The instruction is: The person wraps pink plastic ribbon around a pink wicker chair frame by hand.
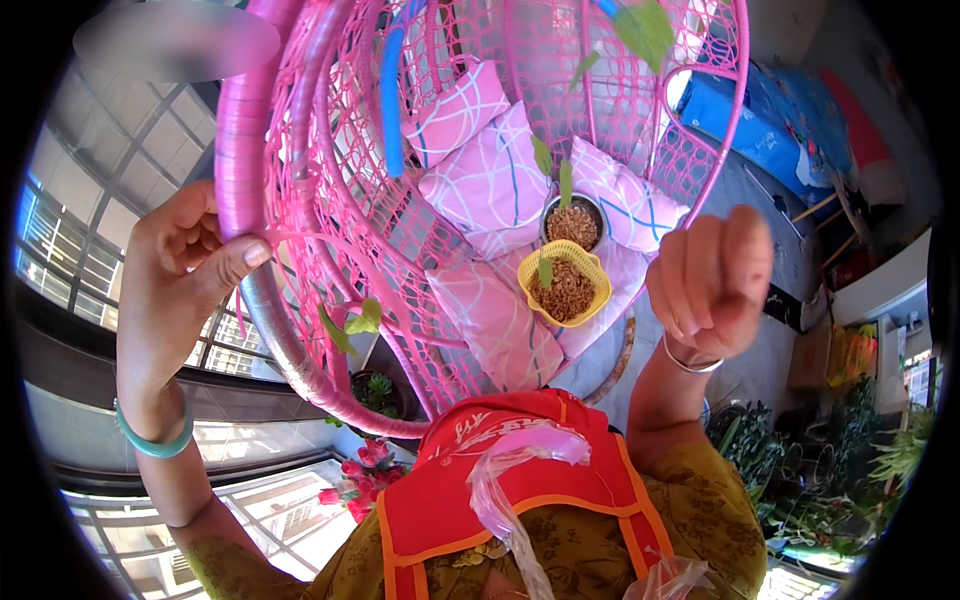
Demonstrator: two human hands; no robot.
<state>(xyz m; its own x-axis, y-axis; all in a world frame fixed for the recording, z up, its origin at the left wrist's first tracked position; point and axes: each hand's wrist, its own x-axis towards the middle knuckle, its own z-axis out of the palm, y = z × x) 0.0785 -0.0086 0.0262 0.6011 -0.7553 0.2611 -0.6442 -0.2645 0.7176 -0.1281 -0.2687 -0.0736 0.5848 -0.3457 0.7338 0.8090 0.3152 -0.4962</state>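
The left hand (180, 270) pinches a thin pink strip (300, 236) against the big round rim (243, 130) on the left side of the hanging chair. Pink covers the rim farther up; below the thumb a bit shines silver (266, 315). It looks to me like the wrapping step, going round and round. The right hand (712, 280) is up on the right, fingers curled in; I can't tell if anything is inside. I'd say the next turn needs the left thumb tight and the strip pulled snug. The pink net (335, 170) sits close beside the left hand, and leaves (366, 316) poke in nearer. The right hand has more open air, above the floor (648, 345).
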